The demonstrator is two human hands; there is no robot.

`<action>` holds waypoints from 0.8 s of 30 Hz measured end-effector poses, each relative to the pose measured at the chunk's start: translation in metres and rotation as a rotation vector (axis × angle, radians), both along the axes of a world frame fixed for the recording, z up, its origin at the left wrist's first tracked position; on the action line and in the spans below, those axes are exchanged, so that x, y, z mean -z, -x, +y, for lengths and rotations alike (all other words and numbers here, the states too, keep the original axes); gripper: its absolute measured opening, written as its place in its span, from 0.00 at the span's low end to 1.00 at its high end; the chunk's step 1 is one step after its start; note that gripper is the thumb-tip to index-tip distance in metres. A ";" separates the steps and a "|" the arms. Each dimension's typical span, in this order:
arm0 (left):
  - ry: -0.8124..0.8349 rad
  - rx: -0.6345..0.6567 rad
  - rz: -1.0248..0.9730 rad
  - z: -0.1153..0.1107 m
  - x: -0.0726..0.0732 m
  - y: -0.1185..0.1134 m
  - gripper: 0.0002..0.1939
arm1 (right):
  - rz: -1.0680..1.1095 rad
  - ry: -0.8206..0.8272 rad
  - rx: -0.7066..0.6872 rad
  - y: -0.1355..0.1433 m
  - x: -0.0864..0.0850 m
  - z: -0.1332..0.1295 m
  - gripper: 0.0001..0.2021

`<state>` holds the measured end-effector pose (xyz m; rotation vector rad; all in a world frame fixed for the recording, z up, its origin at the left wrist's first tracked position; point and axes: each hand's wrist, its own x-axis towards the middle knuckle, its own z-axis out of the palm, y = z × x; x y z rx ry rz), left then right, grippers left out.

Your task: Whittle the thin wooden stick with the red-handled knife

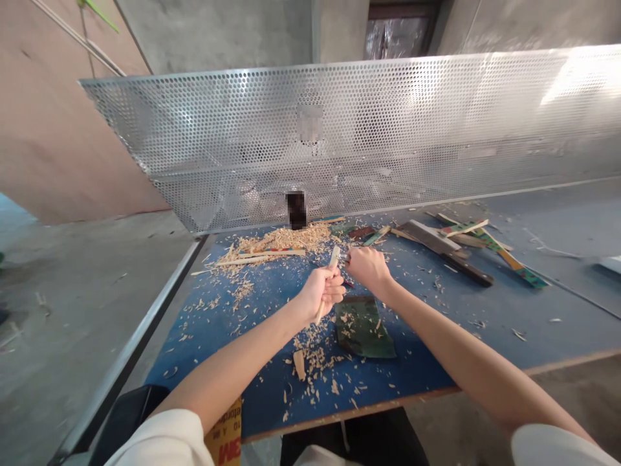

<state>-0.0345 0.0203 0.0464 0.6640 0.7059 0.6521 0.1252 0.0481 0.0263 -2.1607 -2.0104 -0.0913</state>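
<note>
Near the middle of the blue tabletop point(208, 336), my left hand point(324, 292) is wrapped round a pale wooden stick point(334, 257), whose ends show above and below the fist. Just to its right, my right hand point(369, 266) is closed on a small tool; only a short metallic part point(343, 257) shows at its left side, close to the stick's upper end. Below both hands lies a dark green sheet point(363, 329) sprinkled with shavings. A short wood chip point(299, 365) rests nearer the front edge.
A heap of wood shavings point(291, 239) with thin strips lies behind my hands. To the right are a wide blade with a dark handle point(466, 268) and painted wood strips point(514, 262). A perforated metal panel point(388, 129) stands along the back.
</note>
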 end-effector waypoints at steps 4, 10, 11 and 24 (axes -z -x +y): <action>-0.070 -0.146 0.174 -0.003 0.002 -0.004 0.12 | 0.007 0.011 -0.012 -0.001 0.000 0.001 0.15; 0.032 -0.026 -0.002 0.003 0.000 0.000 0.12 | 0.010 0.004 -0.007 0.001 0.001 0.003 0.15; 0.012 -0.077 0.049 0.003 0.001 0.000 0.12 | 0.017 0.002 -0.011 0.002 0.002 0.003 0.15; -0.004 0.358 -0.257 -0.045 -0.019 -0.001 0.09 | 0.152 -0.056 0.318 -0.090 -0.001 0.013 0.21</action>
